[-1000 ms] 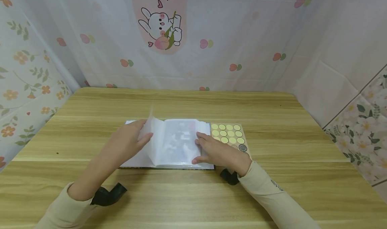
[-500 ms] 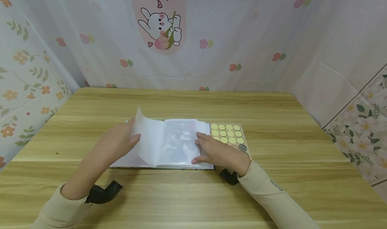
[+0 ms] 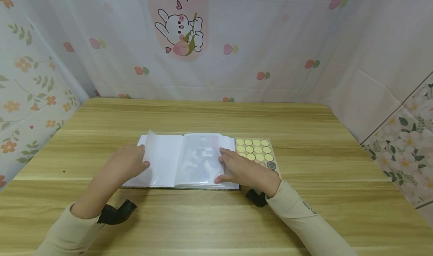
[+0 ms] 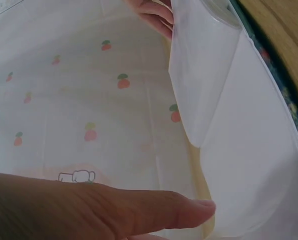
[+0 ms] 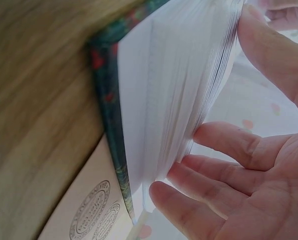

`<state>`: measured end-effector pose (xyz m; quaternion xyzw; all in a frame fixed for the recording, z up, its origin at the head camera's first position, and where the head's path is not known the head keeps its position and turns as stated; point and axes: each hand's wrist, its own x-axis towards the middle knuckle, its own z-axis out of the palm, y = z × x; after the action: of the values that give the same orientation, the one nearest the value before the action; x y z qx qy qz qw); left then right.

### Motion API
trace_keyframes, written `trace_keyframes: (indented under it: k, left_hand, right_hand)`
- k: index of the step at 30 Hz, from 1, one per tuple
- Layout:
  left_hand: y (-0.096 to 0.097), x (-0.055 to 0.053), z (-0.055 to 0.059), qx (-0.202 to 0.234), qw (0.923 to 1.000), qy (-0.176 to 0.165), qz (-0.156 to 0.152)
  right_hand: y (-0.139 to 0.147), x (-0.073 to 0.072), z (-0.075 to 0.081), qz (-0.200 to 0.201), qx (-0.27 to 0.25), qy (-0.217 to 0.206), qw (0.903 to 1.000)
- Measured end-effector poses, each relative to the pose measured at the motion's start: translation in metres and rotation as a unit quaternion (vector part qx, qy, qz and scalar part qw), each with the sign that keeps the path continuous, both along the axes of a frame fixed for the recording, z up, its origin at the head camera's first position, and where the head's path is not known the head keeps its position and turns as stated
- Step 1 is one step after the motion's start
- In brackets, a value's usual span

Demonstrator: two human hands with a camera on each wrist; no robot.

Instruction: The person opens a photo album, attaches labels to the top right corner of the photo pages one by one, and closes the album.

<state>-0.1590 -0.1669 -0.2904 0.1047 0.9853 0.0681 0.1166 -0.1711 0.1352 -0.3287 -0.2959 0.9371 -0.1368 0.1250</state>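
Note:
A photo album (image 3: 199,162) with clear sleeve pages lies spread on the table, its dark green cover (image 5: 109,95) dotted with red. Beneath the sleeve at its middle, a blurred picture shows. My left hand (image 3: 126,161) pinches the outer edge of a white translucent page (image 3: 164,162) on the album's left side; that page's far corner sticks up. In the left wrist view my thumb lies at the page edge, and the fingers are mostly hidden. My right hand (image 3: 245,169) rests against the right edge of the page stack (image 5: 188,85), thumb and fingertips touching it, fingers loosely extended.
Partly under the album's right side lies a tan sheet (image 3: 258,150) with yellow round stickers and dark printed circles. The wooden table (image 3: 189,226) runs back to a patterned curtain (image 3: 236,34). Black wrist mounts (image 3: 116,212) stick out below both wrists.
My left hand has moved left and down, drawing the translucent page over so it lies flatter on the left side. The right hand has stayed in place.

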Motion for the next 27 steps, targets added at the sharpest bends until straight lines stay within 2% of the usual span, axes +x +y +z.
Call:
trace_keyframes:
  k: [13, 27]
  left_hand:
    - [-0.0082, -0.0031, -0.0088, -0.029, 0.9986, -0.042, 0.011]
    - [-0.0095, -0.0045, -0.0102, -0.050, 0.9955, -0.077, 0.022]
  right_hand:
    - [-0.0002, -0.0009, -0.0012, -0.004, -0.018, -0.006, 0.9998]
    - [-0.0002, 0.0001, -0.0004, -0.003, -0.016, -0.005, 0.9999]
